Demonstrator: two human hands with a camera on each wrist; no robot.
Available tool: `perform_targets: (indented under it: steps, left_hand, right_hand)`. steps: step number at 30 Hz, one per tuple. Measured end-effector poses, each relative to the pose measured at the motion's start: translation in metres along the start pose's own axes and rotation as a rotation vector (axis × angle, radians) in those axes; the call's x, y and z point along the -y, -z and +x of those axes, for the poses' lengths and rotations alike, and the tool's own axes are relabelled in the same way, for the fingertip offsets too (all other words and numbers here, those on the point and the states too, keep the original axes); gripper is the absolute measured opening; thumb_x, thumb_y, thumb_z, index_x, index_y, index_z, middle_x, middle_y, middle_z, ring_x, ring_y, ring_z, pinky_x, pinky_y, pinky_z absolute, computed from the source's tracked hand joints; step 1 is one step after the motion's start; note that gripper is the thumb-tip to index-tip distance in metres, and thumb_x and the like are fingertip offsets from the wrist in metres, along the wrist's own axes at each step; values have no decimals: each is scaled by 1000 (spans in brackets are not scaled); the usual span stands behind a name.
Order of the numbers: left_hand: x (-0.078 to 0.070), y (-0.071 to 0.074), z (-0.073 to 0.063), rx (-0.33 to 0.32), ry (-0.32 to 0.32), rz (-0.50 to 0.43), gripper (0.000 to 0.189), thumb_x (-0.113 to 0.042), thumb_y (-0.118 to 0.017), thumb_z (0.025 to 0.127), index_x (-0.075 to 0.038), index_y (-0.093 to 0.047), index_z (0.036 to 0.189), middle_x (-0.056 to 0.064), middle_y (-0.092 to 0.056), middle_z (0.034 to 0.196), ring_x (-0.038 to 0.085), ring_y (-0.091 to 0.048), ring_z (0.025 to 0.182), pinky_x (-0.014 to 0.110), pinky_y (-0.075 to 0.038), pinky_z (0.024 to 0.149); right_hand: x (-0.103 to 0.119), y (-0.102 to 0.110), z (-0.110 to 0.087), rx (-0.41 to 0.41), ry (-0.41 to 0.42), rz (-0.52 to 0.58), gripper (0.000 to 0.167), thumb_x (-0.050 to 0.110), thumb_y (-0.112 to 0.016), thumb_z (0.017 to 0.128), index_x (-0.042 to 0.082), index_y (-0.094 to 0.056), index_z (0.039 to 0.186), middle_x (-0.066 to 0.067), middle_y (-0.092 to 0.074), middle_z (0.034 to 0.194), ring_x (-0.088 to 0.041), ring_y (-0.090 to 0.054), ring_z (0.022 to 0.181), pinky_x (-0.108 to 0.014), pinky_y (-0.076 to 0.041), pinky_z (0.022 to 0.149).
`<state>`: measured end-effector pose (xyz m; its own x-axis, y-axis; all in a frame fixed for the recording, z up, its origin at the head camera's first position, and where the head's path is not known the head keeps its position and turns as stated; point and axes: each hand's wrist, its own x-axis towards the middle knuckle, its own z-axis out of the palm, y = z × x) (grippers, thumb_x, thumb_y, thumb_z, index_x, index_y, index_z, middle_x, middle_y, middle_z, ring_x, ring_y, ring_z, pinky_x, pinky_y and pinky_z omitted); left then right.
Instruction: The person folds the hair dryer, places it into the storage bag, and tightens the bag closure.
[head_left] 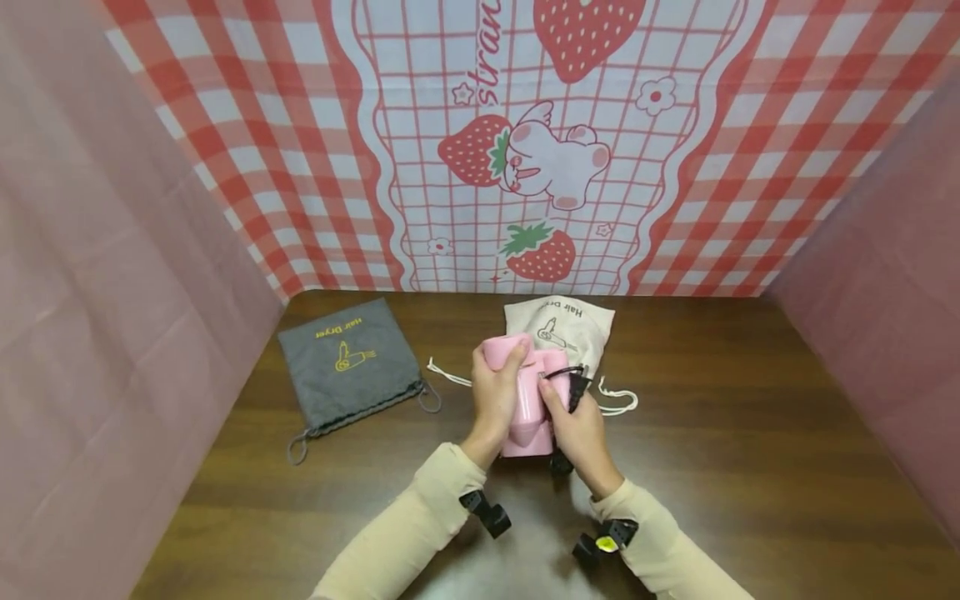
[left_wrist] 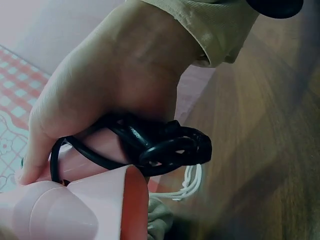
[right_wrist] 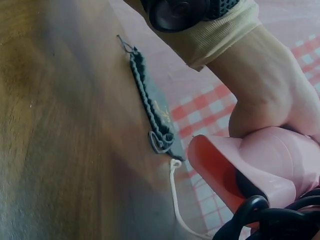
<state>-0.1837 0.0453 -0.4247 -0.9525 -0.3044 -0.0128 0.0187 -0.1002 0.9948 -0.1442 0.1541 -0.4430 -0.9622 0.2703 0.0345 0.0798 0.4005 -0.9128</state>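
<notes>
Both hands hold a pink hair dryer (head_left: pixel 528 404) above the table. My left hand (head_left: pixel 495 392) grips its body, thumb on top. On the other side my right hand (head_left: pixel 581 425) grips the handle together with a bundled black cord (head_left: pixel 577 387). In the left wrist view, the looped cord (left_wrist: pixel 170 150) lies along the handle beside the right palm. A flared nozzle (right_wrist: pixel 215 167) shows in the right wrist view and points toward me. Behind the dryer lies a white drawstring bag (head_left: pixel 592 325) marked "Hair Dryer", partly hidden by the dryer and hands.
A grey drawstring bag (head_left: pixel 352 367) with yellow print lies flat at the left. White drawstrings (head_left: pixel 618 404) stick out on both sides of the white bag. A checked strawberry cloth (head_left: pixel 525 167) hangs at the back of the wooden table (head_left: pixel 750 467), with pink cloth at both sides.
</notes>
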Motion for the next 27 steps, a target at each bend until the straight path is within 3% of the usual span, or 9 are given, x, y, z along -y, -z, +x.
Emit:
perform_targets:
  steps: [5,10,19,27]
  left_hand:
    - [2,3,8,10,45,-14,58,-34,-72,85,-1,-49,127,15,-61,113,20,-60,93,31,-50,83]
    - [-7,6,22,45,51,-43,62,-36,-72,85,-2,-46,130,16,-59,119,22,-58,100,34,-49,90]
    - [-23,7,34,75,91,-89,61,-30,-70,86,-4,-41,134,16,-58,119,19,-58,95,31,-49,84]
    - [-30,9,38,85,61,-140,57,-26,-68,88,-4,-40,134,14,-57,118,16,-58,91,28,-49,80]
  right_hand:
    - [1,-1,9,110,-45,36,38,41,-60,95,4,-59,85,1,-53,57,-10,-49,47,-27,-44,47]
    - [10,-1,24,204,-55,96,38,43,-55,97,8,-53,82,5,-45,52,-8,-41,40,-25,-39,41]
    - [26,3,48,278,-51,114,36,41,-53,98,8,-53,83,6,-44,50,-7,-39,35,-24,-36,38]
    - [40,7,59,304,-28,144,37,42,-55,97,6,-54,86,6,-44,51,-5,-38,36,-23,-37,37]
